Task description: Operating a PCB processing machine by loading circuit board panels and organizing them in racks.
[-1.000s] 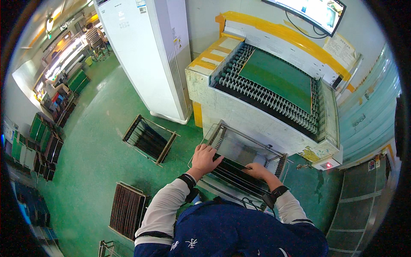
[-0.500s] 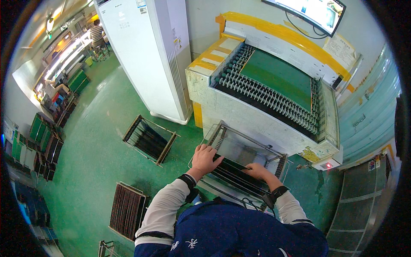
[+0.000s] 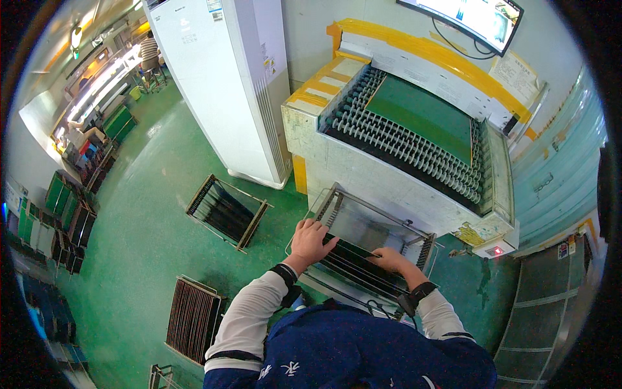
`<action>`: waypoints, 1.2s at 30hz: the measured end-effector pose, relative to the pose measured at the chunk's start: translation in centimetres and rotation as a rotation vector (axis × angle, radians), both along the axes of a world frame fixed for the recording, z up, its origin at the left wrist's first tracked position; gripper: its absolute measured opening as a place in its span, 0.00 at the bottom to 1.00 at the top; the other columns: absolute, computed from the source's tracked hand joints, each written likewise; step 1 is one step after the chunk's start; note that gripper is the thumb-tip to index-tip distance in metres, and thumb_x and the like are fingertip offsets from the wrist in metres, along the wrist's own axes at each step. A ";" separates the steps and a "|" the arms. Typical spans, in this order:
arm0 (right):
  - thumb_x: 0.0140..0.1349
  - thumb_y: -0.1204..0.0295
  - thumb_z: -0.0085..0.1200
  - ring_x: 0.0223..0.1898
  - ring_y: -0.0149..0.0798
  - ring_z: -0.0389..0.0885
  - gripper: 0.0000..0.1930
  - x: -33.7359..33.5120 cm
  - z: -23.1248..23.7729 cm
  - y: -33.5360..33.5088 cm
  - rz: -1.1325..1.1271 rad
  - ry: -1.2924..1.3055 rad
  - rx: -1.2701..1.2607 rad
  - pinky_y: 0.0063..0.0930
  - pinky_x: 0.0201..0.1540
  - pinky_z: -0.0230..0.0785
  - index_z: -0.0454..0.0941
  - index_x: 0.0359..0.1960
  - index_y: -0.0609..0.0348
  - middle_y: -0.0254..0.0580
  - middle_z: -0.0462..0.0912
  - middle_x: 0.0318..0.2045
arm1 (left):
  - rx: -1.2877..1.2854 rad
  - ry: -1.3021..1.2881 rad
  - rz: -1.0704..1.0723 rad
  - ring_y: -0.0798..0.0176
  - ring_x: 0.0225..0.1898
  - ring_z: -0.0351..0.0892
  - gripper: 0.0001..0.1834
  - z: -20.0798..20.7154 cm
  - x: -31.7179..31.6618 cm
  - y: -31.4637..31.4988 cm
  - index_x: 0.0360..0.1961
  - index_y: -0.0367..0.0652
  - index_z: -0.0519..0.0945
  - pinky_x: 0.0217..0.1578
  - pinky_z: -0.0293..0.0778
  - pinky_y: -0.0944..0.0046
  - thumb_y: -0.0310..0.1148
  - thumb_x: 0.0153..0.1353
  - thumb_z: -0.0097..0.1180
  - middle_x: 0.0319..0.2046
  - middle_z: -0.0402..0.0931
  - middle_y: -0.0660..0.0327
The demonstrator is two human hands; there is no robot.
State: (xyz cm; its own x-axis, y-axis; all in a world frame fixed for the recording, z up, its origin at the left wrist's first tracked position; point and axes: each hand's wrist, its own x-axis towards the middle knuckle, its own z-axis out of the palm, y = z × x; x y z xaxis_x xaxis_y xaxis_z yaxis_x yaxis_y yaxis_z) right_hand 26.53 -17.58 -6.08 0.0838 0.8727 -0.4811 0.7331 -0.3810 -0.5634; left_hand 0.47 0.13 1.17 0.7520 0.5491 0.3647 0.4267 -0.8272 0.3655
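Observation:
A metal rack (image 3: 414,227) stands in front of me, its near half holding several thin dark panels (image 3: 363,275) on edge in a row. At the rack's left end is my left hand (image 3: 310,240), fingers curled and thumb reaching over the top edge of the farthest panel. My right hand (image 3: 392,260) pinches that same panel's top edge nearer its right end; those fingertips are partly hidden. Just beyond the rack, a large green panel (image 3: 421,117) lies flat on the rollers (image 3: 402,146) of a white machine.
Another rack with dark panels (image 3: 227,214) stands on the green floor to the left, and a fuller one (image 3: 193,319) sits nearer. A tall white cabinet (image 3: 220,84) rises behind. A screen (image 3: 473,19) hangs above the machine. Far left, a person (image 3: 149,55) stands by lit benches.
The green panel on the rollers has shifted slightly to the right, away from their left end. My hands have hardly moved.

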 end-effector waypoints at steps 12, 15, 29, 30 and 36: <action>0.67 0.48 0.54 0.41 0.52 0.83 0.25 0.0 0.4 0.0 0.007 0.008 -0.008 0.41 0.44 0.72 0.81 0.48 0.60 0.55 0.85 0.43 | 0.006 -0.029 0.003 0.53 0.43 0.74 0.18 -0.2 0.0 0.0 0.30 0.45 0.81 0.53 0.67 0.53 0.50 0.56 0.63 0.32 0.77 0.60; 0.66 0.48 0.54 0.41 0.51 0.83 0.26 -0.1 0.5 0.1 0.000 0.011 -0.022 0.40 0.44 0.71 0.81 0.48 0.60 0.55 0.85 0.42 | 0.003 -0.017 0.002 0.53 0.43 0.74 0.18 -0.2 0.0 0.1 0.30 0.45 0.81 0.54 0.67 0.53 0.50 0.57 0.62 0.32 0.77 0.60; 0.66 0.49 0.55 0.34 0.45 0.81 0.24 -0.2 0.7 0.1 -0.034 0.025 -0.030 0.38 0.39 0.70 0.82 0.45 0.61 0.54 0.85 0.35 | -0.014 -0.005 -0.002 0.52 0.44 0.75 0.19 0.0 0.0 0.0 0.31 0.44 0.82 0.54 0.67 0.52 0.51 0.58 0.62 0.33 0.78 0.59; 0.66 0.49 0.55 0.34 0.44 0.81 0.24 -0.3 0.8 0.1 -0.035 0.030 -0.028 0.38 0.39 0.70 0.82 0.46 0.61 0.54 0.85 0.34 | -0.012 -0.007 -0.004 0.53 0.44 0.75 0.19 0.1 -0.1 0.0 0.32 0.44 0.82 0.54 0.67 0.52 0.51 0.58 0.62 0.33 0.77 0.59; 0.67 0.49 0.55 0.33 0.43 0.80 0.24 -0.3 0.8 0.0 -0.034 0.026 -0.010 0.38 0.39 0.70 0.82 0.46 0.61 0.53 0.85 0.33 | -0.002 0.001 -0.007 0.52 0.44 0.75 0.20 -0.1 0.0 0.1 0.34 0.44 0.82 0.53 0.67 0.52 0.51 0.58 0.62 0.33 0.78 0.59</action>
State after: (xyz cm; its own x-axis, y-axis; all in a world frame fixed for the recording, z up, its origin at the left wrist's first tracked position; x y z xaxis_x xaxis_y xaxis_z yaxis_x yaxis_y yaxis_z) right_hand 26.26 -17.63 -5.32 0.1006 0.8646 -0.4924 0.7047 -0.4113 -0.5782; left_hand 0.44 0.23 1.05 0.7565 0.5444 0.3624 0.4212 -0.8295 0.3668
